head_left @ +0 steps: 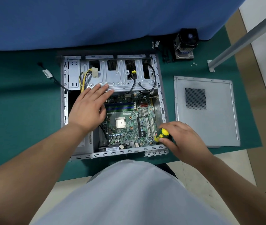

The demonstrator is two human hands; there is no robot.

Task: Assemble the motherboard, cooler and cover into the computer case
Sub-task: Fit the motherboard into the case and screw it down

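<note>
Head view: right hand (179,140) holds a yellow screwdriver (161,135) on the motherboard (129,120); left hand (90,106) lies flat beside it, fingers wide.

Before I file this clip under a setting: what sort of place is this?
Probably an electronics repair or assembly workbench. An open grey metal computer case lies on a green bench mat, its flat grey side cover and a black cooler fan set aside, with a blue partition behind.
</note>
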